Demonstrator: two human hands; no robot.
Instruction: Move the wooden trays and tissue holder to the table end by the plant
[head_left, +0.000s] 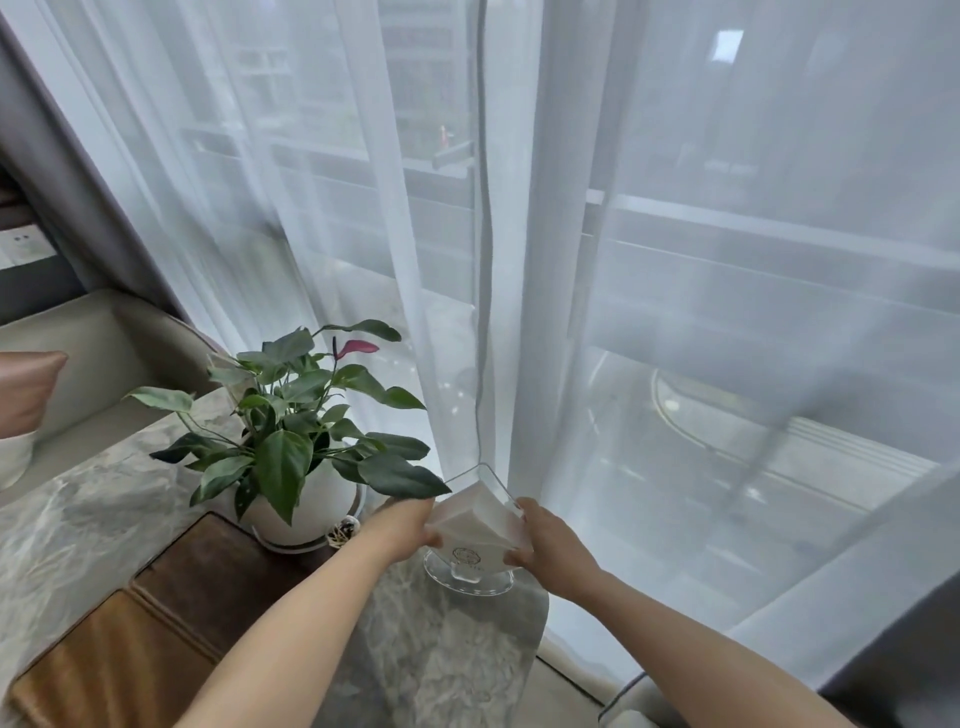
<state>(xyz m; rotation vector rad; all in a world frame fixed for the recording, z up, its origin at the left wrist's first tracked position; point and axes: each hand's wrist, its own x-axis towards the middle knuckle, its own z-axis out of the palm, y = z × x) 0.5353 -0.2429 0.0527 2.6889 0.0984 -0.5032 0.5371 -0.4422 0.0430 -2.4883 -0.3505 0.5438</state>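
Both hands, left hand (410, 525) and right hand (545, 540), closed around clear tissue holder (475, 525) standing on grey marble table (441, 649) at its rounded end, just beside potted plant (296, 415). Wooden trays (156, 623) to the left. Sheer curtain (571, 234) behind; sofa (88, 353) beyond.

Bare desk (457, 654) is lying open at six o'clock of the tissue holder (475, 525). The plant (296, 415) is crowding its nine o'clock, leaves overhanging; the curtain (519, 312) is hanging close at twelve; wooden trays (171, 618) are filling the desk at eight o'clock.
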